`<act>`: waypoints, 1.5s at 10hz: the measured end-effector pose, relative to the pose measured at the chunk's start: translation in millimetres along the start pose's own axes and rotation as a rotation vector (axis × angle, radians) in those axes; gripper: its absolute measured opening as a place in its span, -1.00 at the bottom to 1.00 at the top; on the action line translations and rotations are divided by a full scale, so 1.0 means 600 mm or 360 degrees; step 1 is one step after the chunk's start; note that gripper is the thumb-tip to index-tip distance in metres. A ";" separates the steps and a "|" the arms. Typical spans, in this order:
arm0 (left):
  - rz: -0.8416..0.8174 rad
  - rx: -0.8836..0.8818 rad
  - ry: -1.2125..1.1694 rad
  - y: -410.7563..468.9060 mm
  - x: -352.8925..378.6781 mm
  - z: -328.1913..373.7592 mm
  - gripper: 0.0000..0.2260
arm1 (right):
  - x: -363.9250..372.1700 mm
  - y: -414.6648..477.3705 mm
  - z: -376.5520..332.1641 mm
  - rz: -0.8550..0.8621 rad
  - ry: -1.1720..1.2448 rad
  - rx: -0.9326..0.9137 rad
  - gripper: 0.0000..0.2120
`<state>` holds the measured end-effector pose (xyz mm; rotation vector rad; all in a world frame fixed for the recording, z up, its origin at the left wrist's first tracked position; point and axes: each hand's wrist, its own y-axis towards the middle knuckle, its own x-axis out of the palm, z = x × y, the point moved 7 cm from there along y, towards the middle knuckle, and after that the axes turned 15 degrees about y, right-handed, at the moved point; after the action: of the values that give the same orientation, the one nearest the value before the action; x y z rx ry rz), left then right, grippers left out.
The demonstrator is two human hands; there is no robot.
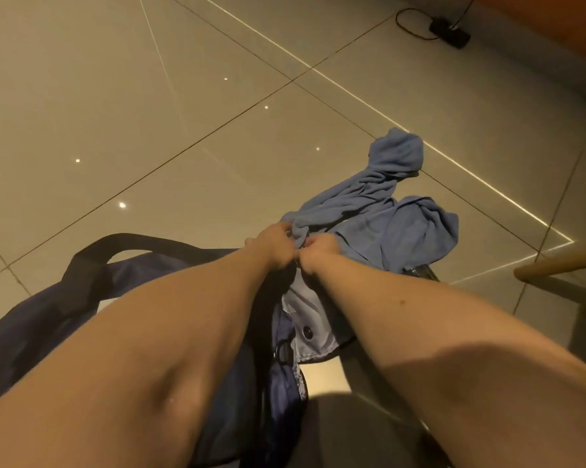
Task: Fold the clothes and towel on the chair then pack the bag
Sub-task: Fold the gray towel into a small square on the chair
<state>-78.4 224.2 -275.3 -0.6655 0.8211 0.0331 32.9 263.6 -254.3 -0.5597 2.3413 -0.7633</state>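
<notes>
A crumpled light blue cloth (386,211), a towel or a garment, lies bunched ahead of me, one twisted end stretching away toward the floor. My left hand (274,244) and my right hand (320,252) sit close together at its near edge, fingers curled and pinching the fabric. Under my forearms lies a dark navy bag (48,319) with a black strap (122,246); its pale lining with a snap button (308,332) shows between my arms. What the cloth rests on is hidden.
Glossy beige floor tiles (149,113) fill the left and far side. A black power adapter with a cable (448,30) lies at the far right by a wall. A wooden rail, maybe a chair arm (562,265), juts in at the right edge.
</notes>
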 end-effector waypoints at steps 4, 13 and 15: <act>0.0581 0.0291 -0.0379 -0.207 -0.273 0.174 -0.81 | -0.214 -0.255 -0.311 0.0204 0.0674 -0.0430 -0.70; 0.0529 0.1343 0.0084 -1.080 -0.349 0.617 -0.67 | -0.624 -1.109 -0.190 -0.0045 0.1441 -0.0658 -0.71; 0.0340 0.1427 0.0052 -1.145 -0.228 0.723 -0.78 | -0.733 -1.165 -0.036 -0.0052 0.1442 -0.0570 -0.60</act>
<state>305.3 -50.5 399.9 0.2672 0.8350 -0.1474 476.8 -8.1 387.2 -0.4458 3.3576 -0.6972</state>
